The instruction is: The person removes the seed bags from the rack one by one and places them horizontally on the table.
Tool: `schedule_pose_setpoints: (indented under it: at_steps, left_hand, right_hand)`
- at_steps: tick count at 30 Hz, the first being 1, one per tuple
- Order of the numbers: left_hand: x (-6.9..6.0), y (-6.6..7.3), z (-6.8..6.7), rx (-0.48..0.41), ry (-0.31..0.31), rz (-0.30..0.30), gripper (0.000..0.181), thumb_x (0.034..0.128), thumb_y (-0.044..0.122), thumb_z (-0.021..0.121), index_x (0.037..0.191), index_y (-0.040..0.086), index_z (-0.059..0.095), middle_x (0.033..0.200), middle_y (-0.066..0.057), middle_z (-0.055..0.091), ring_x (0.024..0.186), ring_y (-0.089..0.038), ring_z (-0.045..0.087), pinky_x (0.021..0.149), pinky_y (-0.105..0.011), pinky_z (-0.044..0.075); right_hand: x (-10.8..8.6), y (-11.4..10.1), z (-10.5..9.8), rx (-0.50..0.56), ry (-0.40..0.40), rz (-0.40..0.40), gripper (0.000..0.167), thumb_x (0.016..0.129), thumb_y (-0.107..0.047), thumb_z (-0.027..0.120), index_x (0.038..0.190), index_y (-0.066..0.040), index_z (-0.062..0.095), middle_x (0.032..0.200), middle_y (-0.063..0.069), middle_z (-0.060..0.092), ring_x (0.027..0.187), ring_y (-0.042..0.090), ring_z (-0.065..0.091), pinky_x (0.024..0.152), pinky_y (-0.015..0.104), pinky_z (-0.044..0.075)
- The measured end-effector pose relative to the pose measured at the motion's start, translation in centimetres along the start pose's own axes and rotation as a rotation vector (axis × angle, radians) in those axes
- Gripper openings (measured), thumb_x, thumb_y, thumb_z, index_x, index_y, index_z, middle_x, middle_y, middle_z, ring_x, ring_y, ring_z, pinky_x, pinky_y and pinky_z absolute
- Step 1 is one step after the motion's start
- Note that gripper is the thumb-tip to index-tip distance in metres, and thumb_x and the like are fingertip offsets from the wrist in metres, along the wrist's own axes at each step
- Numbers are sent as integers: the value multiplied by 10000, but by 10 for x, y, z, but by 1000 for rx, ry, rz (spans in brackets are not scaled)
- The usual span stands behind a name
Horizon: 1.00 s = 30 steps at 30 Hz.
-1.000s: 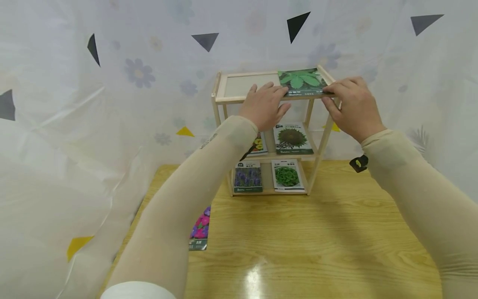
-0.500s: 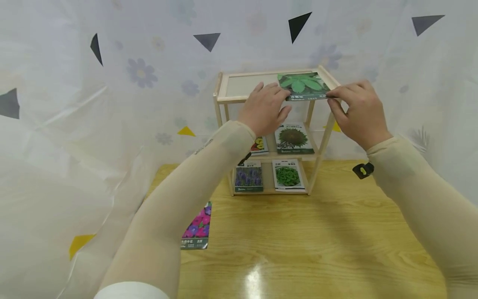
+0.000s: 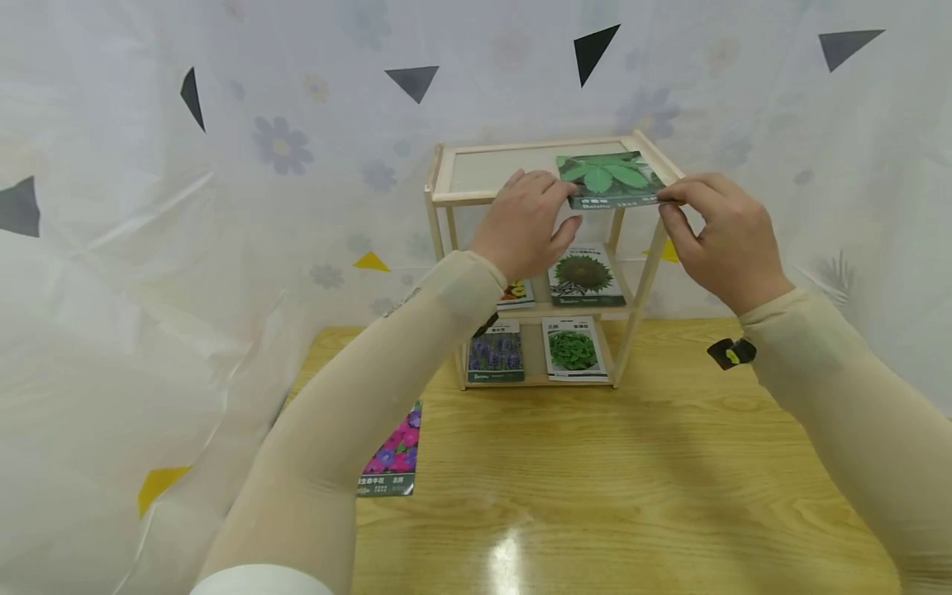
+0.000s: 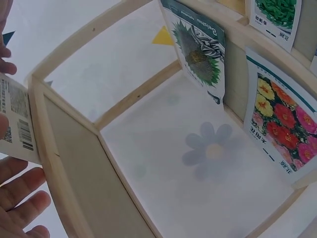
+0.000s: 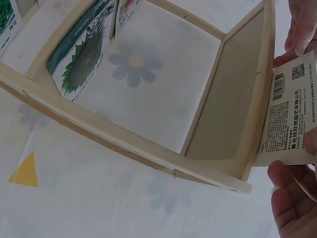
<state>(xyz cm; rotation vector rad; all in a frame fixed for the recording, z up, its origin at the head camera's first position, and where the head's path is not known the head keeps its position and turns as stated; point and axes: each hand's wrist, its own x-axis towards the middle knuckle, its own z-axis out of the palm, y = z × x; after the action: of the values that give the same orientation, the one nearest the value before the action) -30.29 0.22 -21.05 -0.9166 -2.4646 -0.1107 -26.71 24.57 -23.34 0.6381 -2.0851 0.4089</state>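
A green-leaf seed packet juts forward over the front edge of the small wooden rack's top shelf. My right hand pinches its front right corner, thumb below and fingers above. On the packet's left edge my left hand grips with bent fingers, its thumb lower down and partly turned from view. Both wrist views show the packet's printed white back with a barcode, just beyond the shelf rim. On the middle shelf stand a sunflower packet and a mixed-flower packet, the latter mostly hidden by my left hand.
On the rack's bottom shelf stand a lavender packet and a leafy green packet. A pink and purple flower packet lies on the wooden table, partly behind my left sleeve. A patterned curtain hangs behind the rack.
The green-leaf packet has slid forward from the top shelf, its near edge now past the rim. My right hand has drawn back and to the right; my left hand has shifted slightly lower.
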Motion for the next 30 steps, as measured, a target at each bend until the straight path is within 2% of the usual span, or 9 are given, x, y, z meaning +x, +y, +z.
schedule_pose_setpoints:
  at_steps: [5,9,13,16,20,22,26,30]
  left_hand:
    - [-5,-6,2,-44,71,35,387,1001,331,461,1291,103,577,1219,-22,608,1217,-176,500,1131,-304,249]
    - [-9,-11,4,-84,134,61,345,991,281,494,1245,75,602,1184,-44,620,1181,-197,521,1115,-280,266]
    - [-13,-12,7,-86,190,58,323,985,267,499,1218,76,616,1164,-50,626,1151,-212,535,1084,-297,317]
    - [-15,-12,8,-105,212,32,316,986,258,493,1218,81,615,1163,-45,627,1118,-209,545,1035,-298,369]
    - [-16,-9,9,-230,187,-45,319,1002,244,467,1238,75,597,1165,-45,626,1050,-176,568,924,-265,443]
    - [-16,-6,8,-333,147,-110,334,1014,255,442,1257,76,585,1127,-35,625,971,-142,574,839,-246,466]
    - [-15,-2,7,-564,86,-268,349,1033,310,404,1240,102,592,947,9,610,781,-110,546,699,-249,456]
    - [-15,1,6,-731,80,-382,335,1033,350,408,1180,123,607,864,20,601,723,-128,543,662,-263,456]
  right_hand:
    - [-3,-3,-1,9,19,2,198,958,-119,583,1065,-2,703,1071,145,656,1037,332,598,742,487,484]
    - [-6,-6,-2,27,40,1,185,949,-113,597,1055,-12,710,1083,133,661,1052,326,600,752,492,485]
    - [-9,-7,-3,28,49,-29,192,950,-108,588,1053,4,705,1074,148,659,1010,325,606,734,479,483]
    - [-12,-8,-4,34,59,-45,191,945,-98,588,1049,12,704,1053,153,659,967,320,608,708,467,478]
    - [-16,-12,-5,56,84,-45,178,934,-90,597,1028,9,711,1026,147,662,916,315,607,667,440,455]
    - [-18,-13,-6,56,91,-48,183,937,-99,592,1020,11,712,1023,148,663,917,317,610,662,435,451]
    - [-23,-16,-8,57,104,-50,205,942,-120,582,1020,19,711,1027,157,664,919,319,615,646,419,441]
    - [-28,-20,-8,70,125,-51,226,939,-139,577,1010,26,713,1023,166,663,909,318,615,641,402,424]
